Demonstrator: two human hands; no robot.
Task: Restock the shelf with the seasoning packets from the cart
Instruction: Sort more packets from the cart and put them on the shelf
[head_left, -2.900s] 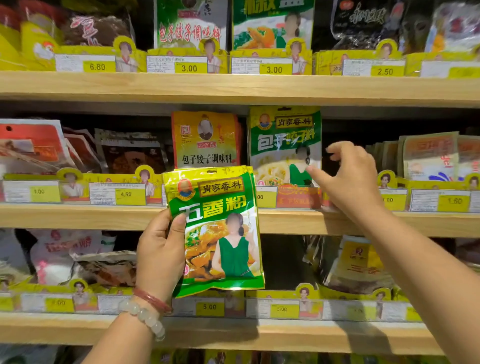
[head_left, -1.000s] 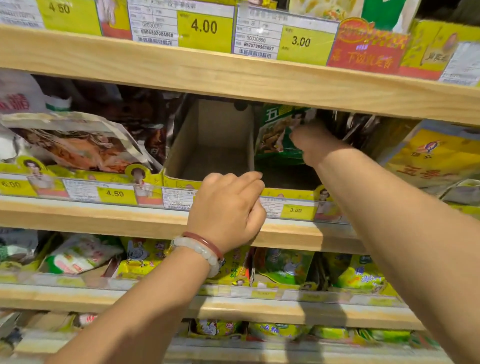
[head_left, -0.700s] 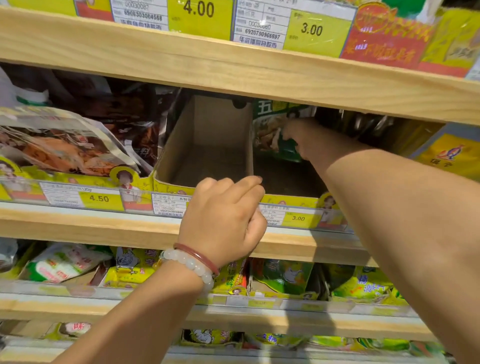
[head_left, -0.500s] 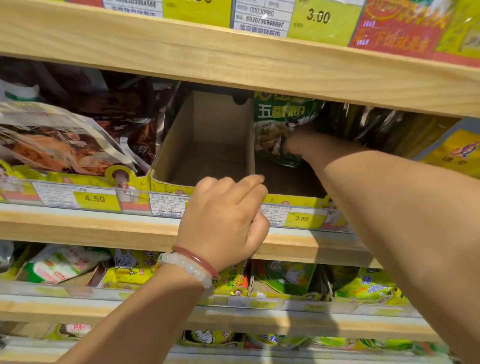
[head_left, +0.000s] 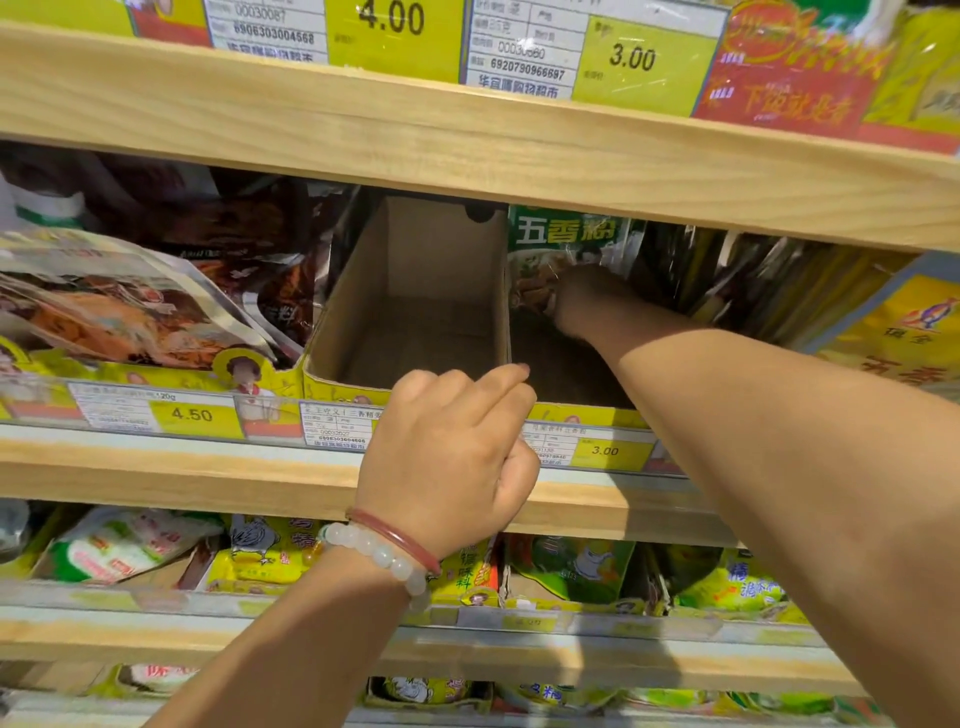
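A green seasoning packet (head_left: 566, 244) with white lettering stands upright deep in the right cardboard tray on the middle shelf. My right hand (head_left: 587, 299) reaches far into that tray and holds the packet near its lower part; the fingers are mostly hidden behind the hand. My left hand (head_left: 452, 457), with two bracelets at the wrist, grips the front rim of the cardboard trays (head_left: 343, 382), fingers curled over the edge. The left cardboard tray (head_left: 415, 306) shows only its bare floor.
The wooden board of the shelf above (head_left: 467, 140) hangs low over the trays, with price tags along it. Dark and orange packets (head_left: 130, 306) fill the left, yellow packets (head_left: 904, 332) the right. Lower shelves (head_left: 156, 467) hold yellow and green packets.
The packet went from my left hand in front of the shelves into the right tray, now held by my right hand. My left hand moved to the tray rim. The view came closer.
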